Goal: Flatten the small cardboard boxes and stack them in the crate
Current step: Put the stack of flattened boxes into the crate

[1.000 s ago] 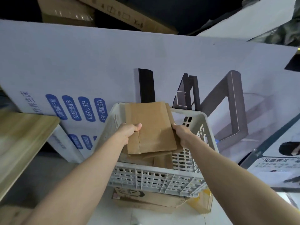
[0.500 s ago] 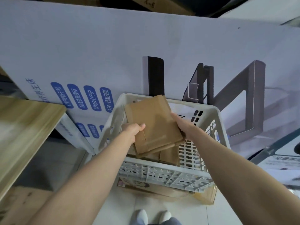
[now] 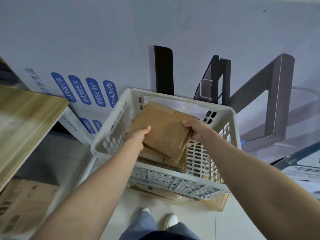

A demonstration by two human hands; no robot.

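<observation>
A: Hands? L hand (image 3: 138, 138) is pinching the near-left edge of a flattened brown cardboard box (image 3: 162, 130), thumb on top, fingers hidden under it. R hand (image 3: 196, 130) grips the right edge the same way, thumb over the top face, fingers curled below.

B: Where's the box sit?

A: Inside the white perforated plastic crate (image 3: 174, 184), tilted w/ the far-left corner high. It's over a stack of more flattened brown cardboard pieces (image 3: 166, 161) already lying in the crate. Can't tell if it's touching the stack or just above it.

B: What's under the crate?

A: Brown cardboard sheets on the floor (image 3: 213, 202), sticking out at the near-right corner. Pale tiled floor (image 3: 128, 215) around that.

B: Behind?

A: Big white printed carton w/ blue labels and a grey frame picture (image 3: 190, 40), leaning just beyond the crate's far rim. Light wood-grain tabletop (image 3: 26, 122) at left, another brown carton (image 3: 22, 203) below it. Person's white shoes (image 3: 170, 220) and blue-grey trousers at bottom, just in front of the crate.
</observation>
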